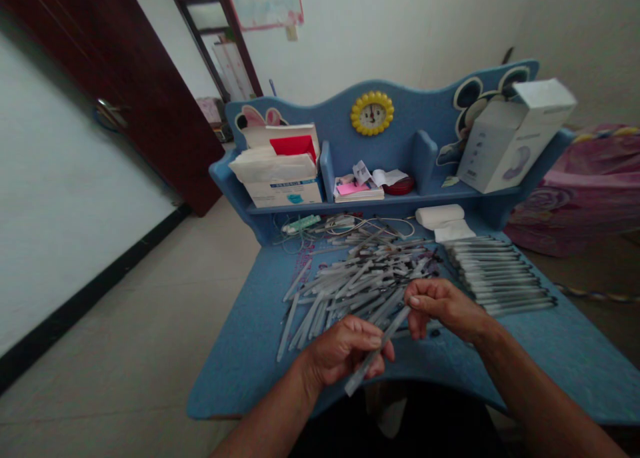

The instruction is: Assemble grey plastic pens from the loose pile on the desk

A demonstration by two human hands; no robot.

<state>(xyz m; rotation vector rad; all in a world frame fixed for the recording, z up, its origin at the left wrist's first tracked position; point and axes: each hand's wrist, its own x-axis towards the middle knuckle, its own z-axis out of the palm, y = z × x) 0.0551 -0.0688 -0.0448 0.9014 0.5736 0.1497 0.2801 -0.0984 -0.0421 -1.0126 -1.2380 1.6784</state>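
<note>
Between my hands is a pen [371,359] with a translucent grey barrel, tilted from lower left to upper right. My left hand [345,351] is closed around its lower part, thumb on top. At the pen's upper end, my right hand [440,305] pinches with thumb and fingertips, which hide that end. Just beyond both hands lies a loose heap of similar pens [345,281], many with dark ends. To the right of my right hand, a row of pens [505,278] lies side by side, their dark ends pointing right.
A blue desk [235,365] carries everything, with a raised shelf [360,208] behind. On the shelf are a paper-filled box [285,191], a notepad stack [357,195] and a white carton [515,145]. A white roll [440,216] and a looped cable [400,221] lie below it.
</note>
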